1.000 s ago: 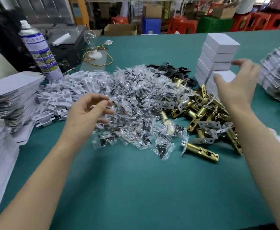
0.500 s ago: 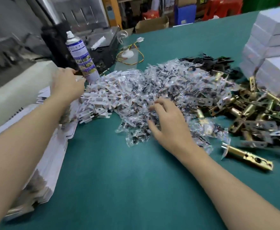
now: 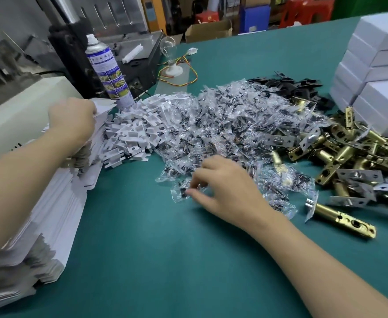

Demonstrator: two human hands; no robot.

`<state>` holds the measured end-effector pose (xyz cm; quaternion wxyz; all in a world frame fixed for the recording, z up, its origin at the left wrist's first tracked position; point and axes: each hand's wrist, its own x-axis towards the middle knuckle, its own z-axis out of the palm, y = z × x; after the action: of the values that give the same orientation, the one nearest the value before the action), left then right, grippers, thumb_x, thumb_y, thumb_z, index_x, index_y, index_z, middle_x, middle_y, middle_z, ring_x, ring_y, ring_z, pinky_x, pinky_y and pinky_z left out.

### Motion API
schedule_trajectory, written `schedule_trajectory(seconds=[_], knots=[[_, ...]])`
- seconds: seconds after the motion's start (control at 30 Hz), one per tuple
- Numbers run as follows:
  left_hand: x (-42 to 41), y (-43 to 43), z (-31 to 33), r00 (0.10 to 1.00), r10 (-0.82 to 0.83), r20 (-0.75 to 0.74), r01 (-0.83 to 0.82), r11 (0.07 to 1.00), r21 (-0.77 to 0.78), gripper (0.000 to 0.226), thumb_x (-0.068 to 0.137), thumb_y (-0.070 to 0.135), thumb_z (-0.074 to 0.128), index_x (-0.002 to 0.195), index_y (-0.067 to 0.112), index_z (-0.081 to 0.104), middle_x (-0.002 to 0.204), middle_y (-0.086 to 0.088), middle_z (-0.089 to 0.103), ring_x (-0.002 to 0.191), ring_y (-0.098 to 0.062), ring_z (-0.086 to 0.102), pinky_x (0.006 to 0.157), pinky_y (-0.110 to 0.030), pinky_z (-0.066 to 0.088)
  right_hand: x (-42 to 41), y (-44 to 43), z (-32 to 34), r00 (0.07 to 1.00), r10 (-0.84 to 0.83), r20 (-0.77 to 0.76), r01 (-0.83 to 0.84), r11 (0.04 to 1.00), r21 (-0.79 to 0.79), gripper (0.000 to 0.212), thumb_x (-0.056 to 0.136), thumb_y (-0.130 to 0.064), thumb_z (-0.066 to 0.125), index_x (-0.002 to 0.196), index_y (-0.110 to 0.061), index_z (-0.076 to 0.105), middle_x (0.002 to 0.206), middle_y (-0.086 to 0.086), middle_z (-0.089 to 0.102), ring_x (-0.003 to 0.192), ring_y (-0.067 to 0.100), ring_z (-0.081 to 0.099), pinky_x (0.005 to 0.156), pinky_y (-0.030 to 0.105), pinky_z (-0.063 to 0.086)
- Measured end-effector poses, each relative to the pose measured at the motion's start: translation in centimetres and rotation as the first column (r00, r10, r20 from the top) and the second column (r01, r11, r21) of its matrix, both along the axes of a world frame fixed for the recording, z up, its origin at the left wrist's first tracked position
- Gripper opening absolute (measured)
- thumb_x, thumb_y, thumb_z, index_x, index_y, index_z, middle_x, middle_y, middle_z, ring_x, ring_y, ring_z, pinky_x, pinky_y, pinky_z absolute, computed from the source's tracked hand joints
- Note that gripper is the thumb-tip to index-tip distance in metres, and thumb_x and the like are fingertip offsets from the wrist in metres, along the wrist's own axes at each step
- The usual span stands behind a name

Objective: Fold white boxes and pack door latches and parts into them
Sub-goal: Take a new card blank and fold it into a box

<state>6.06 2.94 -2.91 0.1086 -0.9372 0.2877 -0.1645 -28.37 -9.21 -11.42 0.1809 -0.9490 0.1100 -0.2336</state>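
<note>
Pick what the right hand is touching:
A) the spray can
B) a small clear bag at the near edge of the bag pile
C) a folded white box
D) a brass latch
B: the right hand pinches a small clear bag of dark parts at the near edge of the pile, apart from the brass latches.

Left hand (image 3: 72, 120): seen bare, and so it is here.
Left forearm (image 3: 20, 180): shown uncovered right to the frame edge.
Right hand (image 3: 227, 191): bare too.
Right forearm (image 3: 314, 255): uncovered, sleeve edge out of shot.
</note>
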Motion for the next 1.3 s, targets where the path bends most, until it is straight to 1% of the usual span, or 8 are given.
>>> schedule_trajectory(seconds=[0.13, 0.53, 0.77, 0.87, 0.97, 1.03, 1.13, 1.3], knots=[[-0.4, -0.2, 0.7, 1.0, -0.018, 0.012, 0.018, 1.0, -0.012, 0.027, 0.102, 0.025, 0.066, 0.127, 0.014, 0.072, 0.124, -0.023, 0.068, 0.115, -0.045, 0.063, 0.087, -0.044, 0.049, 0.4, 0.7, -0.5, 0.979, 0.102, -0.175, -0.108, 0.994, -0.026, 0.025, 0.093, -0.051, 0.066, 0.099, -0.028, 0.074, 0.096, -0.009, 0.065, 0.101, 0.016, 0.059, 0.086, 0.036, 0.049], [-0.5, 0.0, 2.2, 0.999, 0.023, 0.045, -0.021, 0.999, -0.045, 0.043, 0.092, -0.004, 0.06, 0.128, 0.015, 0.073, 0.118, -0.026, 0.066, 0.11, -0.05, 0.062, 0.078, -0.048, 0.049, 1.0, 1.0, -1.7, 0.961, -0.035, -0.273, -0.003, 0.991, -0.137, 0.066, 0.096, -0.068, 0.045, 0.143, -0.022, 0.054, 0.132, -0.002, 0.05, 0.127, 0.021, 0.043, 0.106, 0.035, 0.032], [-2.5, 0.5, 7.6, 0.982, -0.183, -0.051, 0.109, 0.762, -0.638, 0.048, 0.081, 0.025, 0.045, 0.126, 0.021, 0.063, 0.113, -0.022, 0.072, 0.101, -0.048, 0.068, 0.089, -0.06, 0.057, 2.3, 1.6, -1.3, 0.959, -0.135, -0.248, 0.102, 0.985, -0.141, 0.05, 0.101, -0.058, 0.045, 0.131, -0.022, 0.06, 0.128, 0.001, 0.047, 0.125, 0.023, 0.04, 0.1, 0.037, 0.032], [-8.7, -0.9, 6.7, 0.799, -0.583, -0.149, 0.155, 0.439, -0.885, 0.029, 0.079, 0.026, 0.063, 0.104, 0.036, 0.074, 0.104, 0.002, 0.078, 0.093, -0.02, 0.073, 0.085, -0.039, 0.061, 1.4, 0.6, -0.3, 0.992, -0.034, -0.123, 0.028, 0.998, -0.05, 0.031, 0.101, -0.042, 0.056, 0.12, -0.02, 0.068, 0.114, -0.001, 0.053, 0.111, 0.019, 0.052, 0.093, 0.037, 0.045], [-14.5, -2.8, 2.5, 0.482, -0.825, -0.294, -0.095, 0.284, -0.954, 0.029, 0.083, 0.016, 0.077, 0.108, 0.03, 0.073, 0.101, 0.007, 0.079, 0.091, -0.011, 0.073, 0.085, -0.033, 0.06, -0.1, -0.7, 0.7, 0.979, -0.102, 0.179, 0.038, 0.943, 0.33, 0.026, 0.097, -0.046, 0.056, 0.108, -0.028, 0.071, 0.099, -0.012, 0.063, 0.092, 0.002, 0.061, 0.08, 0.026, 0.052], [-17.7, -3.9, -0.9, 0.329, -0.879, -0.345, -0.266, 0.264, -0.927, 0.03, 0.087, 0.016, 0.078, 0.115, 0.024, 0.068, 0.1, 0.008, 0.081, 0.094, -0.008, 0.074, 0.088, -0.028, 0.06, -1.0, -1.8, 1.2, 0.951, -0.176, 0.252, -0.035, 0.752, 0.658, 0.034, 0.094, -0.064, 0.051, 0.108, -0.037, 0.066, 0.099, -0.015, 0.071, 0.093, -0.001, 0.067, 0.078, 0.019, 0.052], [-20.9, -4.8, -4.5, 0.183, -0.907, -0.379, -0.448, 0.267, -0.853, 0.044, 0.08, 0.024, 0.071, 0.124, 0.023, 0.065, 0.105, 0.011, 0.08, 0.103, -0.005, 0.072, 0.097, -0.025, 0.057, -1.6, -3.4, 1.4, 0.968, -0.119, 0.221, -0.155, 0.41, 0.899, 0.078, 0.078, -0.09, 0.046, 0.133, -0.036, 0.057, 0.126, -0.012, 0.07, 0.115, 0.008, 0.068, 0.101, 0.043, 0.053], [-23.1, -4.6, -7.9, 0.082, -0.921, -0.381, -0.5, 0.293, -0.815, 0.05, 0.086, 0.022, 0.067, 0.136, 0.022, 0.06, 0.125, 0.005, 0.076, 0.116, -0.008, 0.07, 0.098, -0.023, 0.056, -1.9, -3.5, 1.4, 0.969, 0.051, 0.24, -0.245, 0.243, 0.939, 0.126, 0.06, -0.089, 0.067, 0.155, -0.013, 0.037, 0.15, 0.01, 0.056, 0.138, 0.031, 0.055, 0.118, 0.058, 0.036]])
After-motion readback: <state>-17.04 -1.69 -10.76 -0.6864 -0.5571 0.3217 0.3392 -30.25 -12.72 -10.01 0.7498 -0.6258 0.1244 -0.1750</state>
